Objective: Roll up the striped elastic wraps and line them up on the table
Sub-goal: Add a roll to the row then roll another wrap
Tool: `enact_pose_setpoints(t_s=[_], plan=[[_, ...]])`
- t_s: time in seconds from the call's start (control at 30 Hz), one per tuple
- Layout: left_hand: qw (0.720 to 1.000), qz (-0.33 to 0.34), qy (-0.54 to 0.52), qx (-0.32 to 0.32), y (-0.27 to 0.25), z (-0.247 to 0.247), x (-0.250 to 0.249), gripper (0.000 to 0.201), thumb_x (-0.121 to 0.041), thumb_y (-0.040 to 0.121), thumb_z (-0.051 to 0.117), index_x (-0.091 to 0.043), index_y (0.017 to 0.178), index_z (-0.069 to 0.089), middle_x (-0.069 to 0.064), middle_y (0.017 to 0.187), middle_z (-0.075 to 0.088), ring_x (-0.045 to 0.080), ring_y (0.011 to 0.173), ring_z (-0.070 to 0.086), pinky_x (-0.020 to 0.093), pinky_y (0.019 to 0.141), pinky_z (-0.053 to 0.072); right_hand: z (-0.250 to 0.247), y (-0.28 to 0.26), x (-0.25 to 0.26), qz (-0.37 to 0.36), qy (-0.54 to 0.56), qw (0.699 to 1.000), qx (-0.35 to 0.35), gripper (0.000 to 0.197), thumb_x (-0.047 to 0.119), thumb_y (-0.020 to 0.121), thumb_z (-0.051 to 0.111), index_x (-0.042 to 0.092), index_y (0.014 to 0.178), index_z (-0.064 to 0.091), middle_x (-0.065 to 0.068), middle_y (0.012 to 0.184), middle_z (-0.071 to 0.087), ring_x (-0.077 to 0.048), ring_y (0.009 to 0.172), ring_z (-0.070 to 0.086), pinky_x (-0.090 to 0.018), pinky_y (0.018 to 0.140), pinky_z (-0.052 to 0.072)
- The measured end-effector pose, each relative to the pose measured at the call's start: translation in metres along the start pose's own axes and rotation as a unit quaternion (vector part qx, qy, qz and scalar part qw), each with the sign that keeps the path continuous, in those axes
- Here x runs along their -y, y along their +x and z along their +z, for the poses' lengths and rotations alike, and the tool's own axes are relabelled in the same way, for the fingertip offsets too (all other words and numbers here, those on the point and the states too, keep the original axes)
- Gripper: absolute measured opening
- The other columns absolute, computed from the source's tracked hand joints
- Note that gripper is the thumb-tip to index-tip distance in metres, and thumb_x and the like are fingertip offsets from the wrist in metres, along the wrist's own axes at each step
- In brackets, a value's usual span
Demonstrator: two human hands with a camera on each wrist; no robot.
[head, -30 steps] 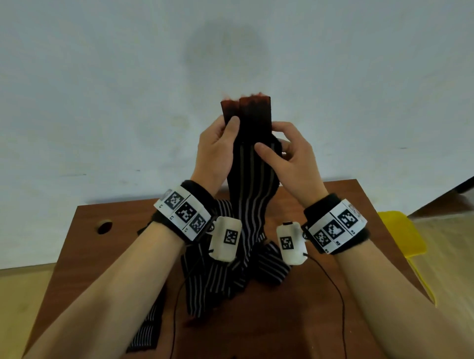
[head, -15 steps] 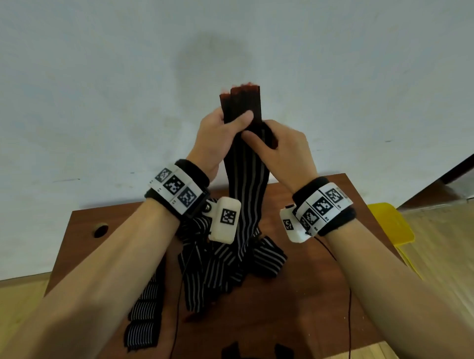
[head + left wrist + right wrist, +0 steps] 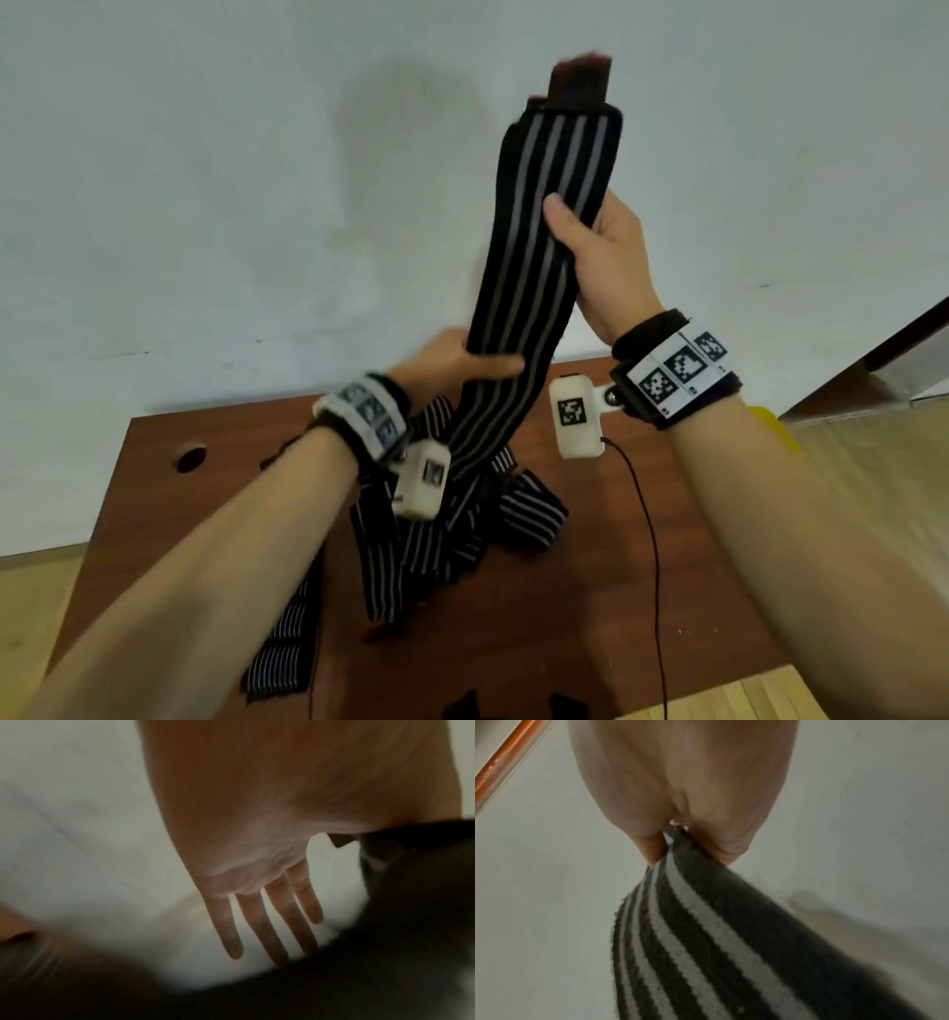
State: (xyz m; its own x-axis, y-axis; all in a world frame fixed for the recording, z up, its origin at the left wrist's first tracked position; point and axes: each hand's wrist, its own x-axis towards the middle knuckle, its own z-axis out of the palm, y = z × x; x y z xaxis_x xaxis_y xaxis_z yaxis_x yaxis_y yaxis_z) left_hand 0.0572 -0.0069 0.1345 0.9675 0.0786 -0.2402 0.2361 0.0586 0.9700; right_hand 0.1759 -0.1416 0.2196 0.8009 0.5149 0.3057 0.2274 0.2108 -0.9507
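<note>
A long black wrap with grey stripes (image 3: 529,267) hangs stretched above the table, its red-brown end tab (image 3: 580,82) on top. My right hand (image 3: 590,231) grips it high up, thumb across the front; the right wrist view shows the wrap (image 3: 706,943) pinched in that hand (image 3: 680,791). My left hand (image 3: 452,360) sits lower on the same wrap with the thumb laid over its front. The left wrist view is blurred but shows straight, spread fingers (image 3: 257,919) beside the dark wrap (image 3: 411,902). The wrap's lower end falls into a tangled pile of striped wraps (image 3: 441,539).
The brown table (image 3: 565,642) has a round hole (image 3: 191,459) at its back left. Another striped wrap (image 3: 282,652) hangs over the near left part. A thin black cable (image 3: 652,539) trails from my right wrist. A yellow object (image 3: 770,426) shows past the right edge; a white wall is behind.
Both hands were together at the wrap's top end. My right hand has since lifted that end higher, and my left hand has slid down the wrap toward the table.
</note>
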Motion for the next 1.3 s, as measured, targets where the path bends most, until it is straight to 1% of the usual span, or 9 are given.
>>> enact_pose_setpoints(t_s=[0.17, 0.37, 0.57, 0.7, 0.8, 0.87, 0.97, 1.13, 1.3], plan=[[0.993, -0.120, 0.007, 0.017, -0.016, 0.019, 0.080, 0.040, -0.015, 0.093, 0.074, -0.013, 0.133, 0.067, -0.003, 0.122, 0.074, 0.013, 0.113, 0.070, 0.043, 0.111, 0.048, -0.010, 0.019, -0.001, 0.038, 0.038, 0.998, -0.035, 0.022, 0.012, 0.105, 0.056, 0.006, 0.124, 0.063, -0.016, 0.125, 0.071, -0.031, 0.116, 0.069, -0.052, 0.102, 0.055], [0.969, -0.213, -0.115, 0.041, -0.024, 0.021, 0.085, 0.042, -0.041, 0.103, 0.056, -0.013, 0.133, 0.065, 0.007, 0.127, 0.072, 0.027, 0.117, 0.069, 0.048, 0.105, 0.052, -0.019, 0.039, -0.026, 0.093, 0.013, 0.994, -0.060, 0.029, 0.010, 0.106, 0.053, -0.001, 0.132, 0.059, -0.016, 0.125, 0.070, -0.027, 0.113, 0.071, -0.049, 0.099, 0.057], [0.958, -0.230, -0.170, 0.005, -0.025, 0.017, 0.090, 0.037, -0.028, 0.105, 0.050, -0.006, 0.130, 0.066, 0.014, 0.126, 0.072, 0.029, 0.107, 0.071, 0.046, 0.093, 0.056, -0.023, 0.046, -0.041, 0.122, 0.025, 0.990, -0.072, 0.030, 0.010, 0.105, 0.053, -0.001, 0.132, 0.059, -0.017, 0.125, 0.070, -0.028, 0.113, 0.071, -0.050, 0.099, 0.057], [0.978, -0.196, -0.063, 0.028, -0.020, 0.012, 0.098, 0.040, -0.035, 0.098, 0.064, -0.014, 0.132, 0.064, 0.005, 0.129, 0.071, 0.026, 0.122, 0.066, 0.055, 0.114, 0.043, -0.017, 0.037, -0.045, 0.129, 0.037, 0.990, -0.046, 0.029, 0.006, 0.103, 0.055, -0.001, 0.131, 0.060, -0.016, 0.123, 0.071, -0.029, 0.112, 0.071, -0.045, 0.097, 0.058], [0.990, -0.120, -0.068, 0.027, -0.015, 0.009, 0.090, 0.103, -0.077, 0.068, 0.075, -0.018, 0.149, 0.049, 0.003, 0.144, 0.061, 0.022, 0.132, 0.058, 0.048, 0.118, 0.038, -0.012, 0.020, -0.046, 0.148, 0.041, 0.988, 0.003, 0.028, -0.001, 0.099, 0.055, 0.000, 0.126, 0.064, -0.018, 0.118, 0.073, -0.033, 0.109, 0.072, -0.042, 0.093, 0.059], [0.989, -0.042, -0.143, -0.015, -0.012, 0.007, 0.065, 0.107, -0.089, 0.072, 0.057, -0.012, 0.147, 0.052, 0.013, 0.144, 0.060, 0.027, 0.130, 0.058, 0.044, 0.114, 0.041, -0.008, 0.002, -0.053, 0.162, 0.037, 0.985, 0.050, 0.028, -0.004, 0.097, 0.056, 0.004, 0.122, 0.067, -0.018, 0.119, 0.072, -0.034, 0.111, 0.070, -0.042, 0.095, 0.058], [0.971, 0.017, -0.229, -0.068, 0.004, -0.001, 0.017, 0.092, -0.081, 0.090, 0.033, -0.010, 0.142, 0.058, 0.024, 0.142, 0.059, 0.037, 0.130, 0.058, 0.050, 0.112, 0.042, -0.003, -0.027, -0.071, 0.191, 0.018, 0.974, 0.121, 0.031, 0.001, 0.090, 0.062, 0.008, 0.120, 0.068, -0.016, 0.122, 0.072, -0.033, 0.115, 0.069, -0.043, 0.100, 0.055], [0.925, 0.052, -0.295, -0.235, 0.019, -0.003, -0.016, 0.045, -0.033, 0.107, 0.050, 0.003, 0.129, 0.063, 0.019, 0.120, 0.072, 0.035, 0.103, 0.069, 0.051, 0.096, 0.055, -0.001, -0.068, -0.086, 0.256, 0.020, 0.952, 0.169, 0.034, -0.007, 0.098, 0.055, 0.009, 0.126, 0.064, -0.010, 0.123, 0.073, -0.028, 0.116, 0.069, -0.042, 0.101, 0.055], [0.923, 0.048, -0.267, -0.274, 0.010, 0.018, -0.001, 0.036, -0.023, 0.109, 0.047, 0.006, 0.119, 0.067, 0.021, 0.111, 0.075, 0.038, 0.096, 0.074, 0.050, 0.088, 0.061, 0.006, -0.083, -0.076, 0.201, -0.099, 0.971, 0.089, 0.030, 0.030, 0.096, 0.072, 0.013, 0.118, 0.061, -0.004, 0.110, 0.075, -0.012, 0.099, 0.073, -0.029, 0.082, 0.059]])
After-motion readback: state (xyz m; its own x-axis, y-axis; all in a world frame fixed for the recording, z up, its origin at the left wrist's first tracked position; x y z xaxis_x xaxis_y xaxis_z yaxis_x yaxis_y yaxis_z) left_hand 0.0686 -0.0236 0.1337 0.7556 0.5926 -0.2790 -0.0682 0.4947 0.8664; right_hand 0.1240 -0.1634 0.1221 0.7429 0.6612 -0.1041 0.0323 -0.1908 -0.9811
